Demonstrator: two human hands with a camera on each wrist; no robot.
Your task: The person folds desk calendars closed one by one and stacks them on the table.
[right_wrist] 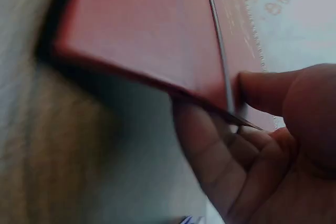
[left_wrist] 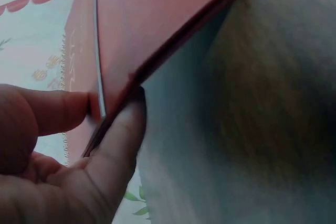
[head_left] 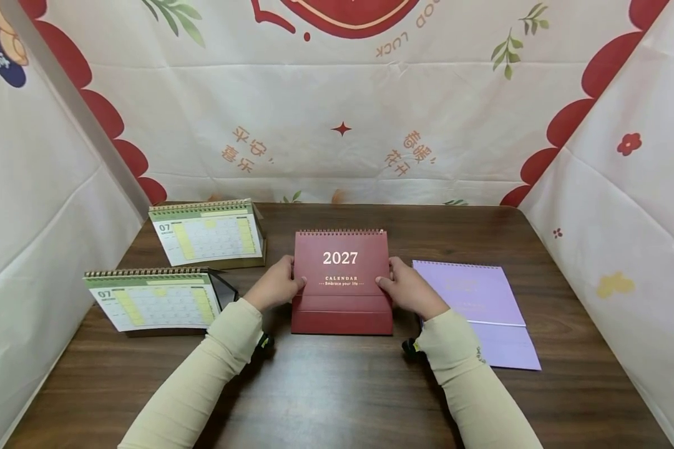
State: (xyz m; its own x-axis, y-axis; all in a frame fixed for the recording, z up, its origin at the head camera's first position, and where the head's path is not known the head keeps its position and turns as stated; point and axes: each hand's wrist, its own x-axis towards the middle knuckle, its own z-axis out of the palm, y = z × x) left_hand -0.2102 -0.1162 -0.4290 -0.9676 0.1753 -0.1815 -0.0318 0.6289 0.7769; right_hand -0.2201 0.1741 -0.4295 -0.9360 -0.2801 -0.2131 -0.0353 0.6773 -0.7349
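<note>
The red 2027 calendar point(head_left: 341, 305) is mid-desk point(head_left: 337, 399), spiral binding point(head_left: 341, 232) toward twelve, midway between your left hand point(head_left: 275, 284), pinching its nine-o'clock edge, and right hand point(head_left: 412, 288), pinching three. A lilac calendar point(head_left: 485, 299) lies toward four, two green-headed calendars point(head_left: 160, 305) toward nine and ten.

The person wears a long left sleeve point(head_left: 193, 380) and a long right sleeve point(head_left: 480, 386), both a pale, yellowy cream with soft wrinkles. A small black gadget point(head_left: 263, 347) with a bit of yellow-green pokes out by the left cuff point(head_left: 238, 323), and a matching gadget point(head_left: 410, 350) pokes out by the right cuff point(head_left: 448, 337). Little dark marks point(head_left: 480, 355) show on the right one.
</note>
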